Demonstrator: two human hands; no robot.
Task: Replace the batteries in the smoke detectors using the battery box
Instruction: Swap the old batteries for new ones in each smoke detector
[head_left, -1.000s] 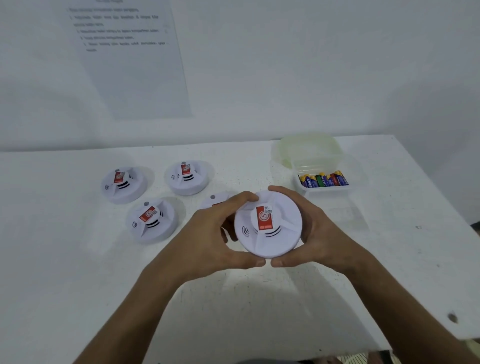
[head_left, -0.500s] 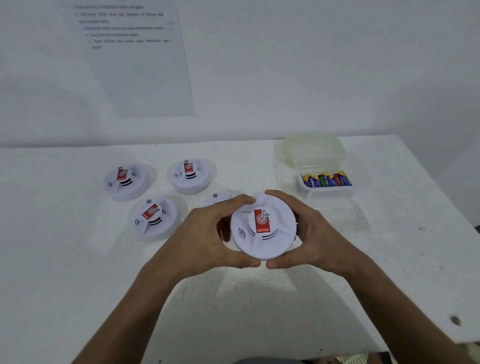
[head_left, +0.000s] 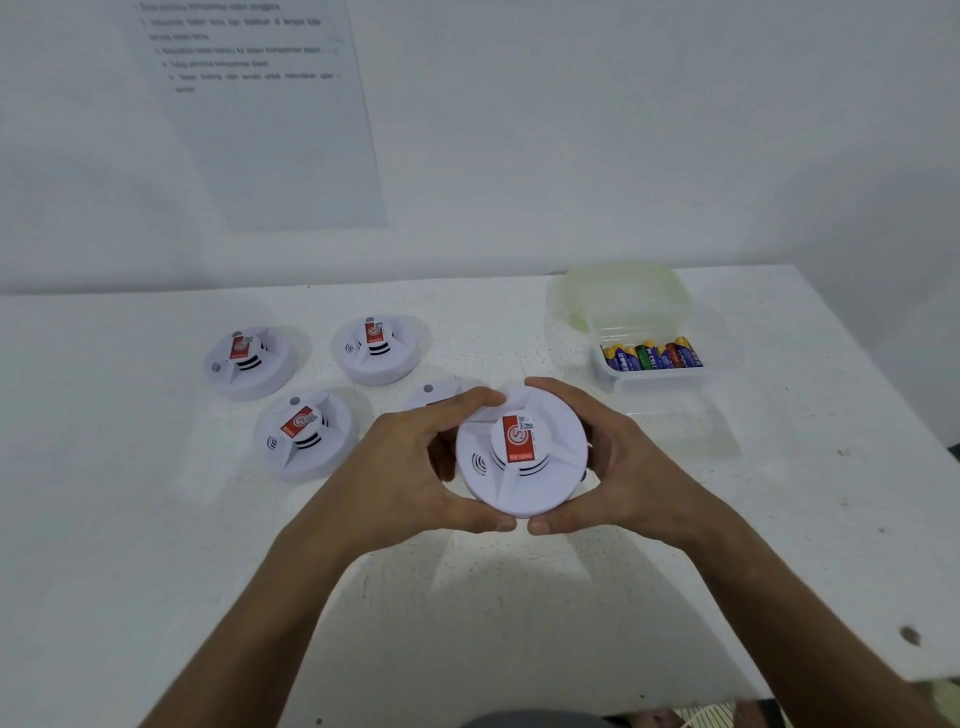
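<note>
A round white smoke detector (head_left: 521, 451) with a red label is held face up above the table's middle. My left hand (head_left: 410, 467) grips its left rim and my right hand (head_left: 631, 467) grips its right rim, thumbs almost meeting at the near edge. Three more detectors lie on the table: far left (head_left: 249, 361), back centre (head_left: 378, 348) and front left (head_left: 304, 431). Another detector (head_left: 434, 395) is mostly hidden behind my left hand. A clear battery box (head_left: 649, 358) with several coloured batteries stands at the back right.
The box's pale green lid (head_left: 618, 291) lies behind the box. A printed sheet (head_left: 260, 104) hangs on the wall. The white table (head_left: 156, 571) ends at the right edge near the box and at the front edge below my arms.
The held detector has turned slightly anticlockwise between my hands; its label now stands nearly upright. Both hands keep the same grip.
</note>
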